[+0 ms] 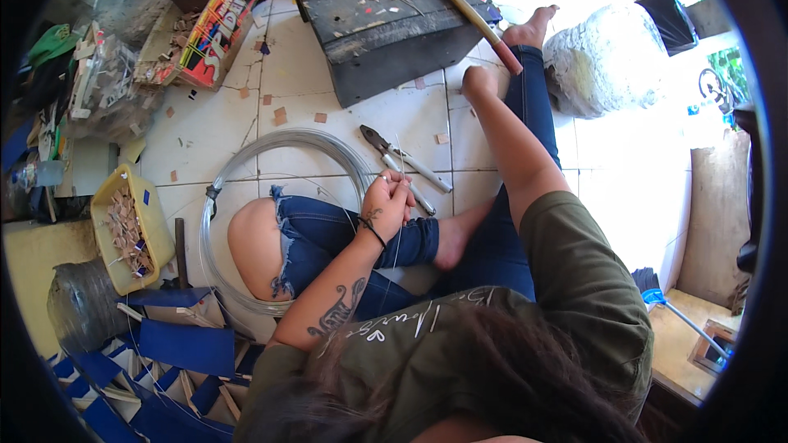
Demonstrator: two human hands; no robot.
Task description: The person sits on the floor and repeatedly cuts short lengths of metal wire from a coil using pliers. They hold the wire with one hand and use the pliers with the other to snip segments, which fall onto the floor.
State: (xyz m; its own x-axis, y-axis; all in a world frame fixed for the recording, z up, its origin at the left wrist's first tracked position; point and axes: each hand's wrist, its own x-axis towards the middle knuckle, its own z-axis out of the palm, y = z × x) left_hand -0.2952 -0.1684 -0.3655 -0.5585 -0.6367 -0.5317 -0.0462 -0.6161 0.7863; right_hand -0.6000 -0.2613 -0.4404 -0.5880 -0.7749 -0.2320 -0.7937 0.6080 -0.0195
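My left hand [387, 198] is closed around a thin metal wire [399, 239], which sticks out above and below the fingers. A large coil of silvery wire [271, 141] lies around my bent left knee, tied at one side. Just beyond my left hand, pliers [419, 169] with a dark head and pale handles rest on the tiles. My right hand [480, 82] is stretched forward beside the dark metal block, near the hammer's red-ended handle; its fingers are hidden. The hammer [464, 10] lies across the block [394, 53], its handle overhanging the edge.
Wood chips and thin wire bits lie on the block and tiles. A printed carton [215, 29] and a yellow basket [160, 258] of wooden pieces stand left. Blue-covered wooden pieces [187, 346] are stacked lower left. A plastic-wrapped bundle [607, 61] sits past my right leg.
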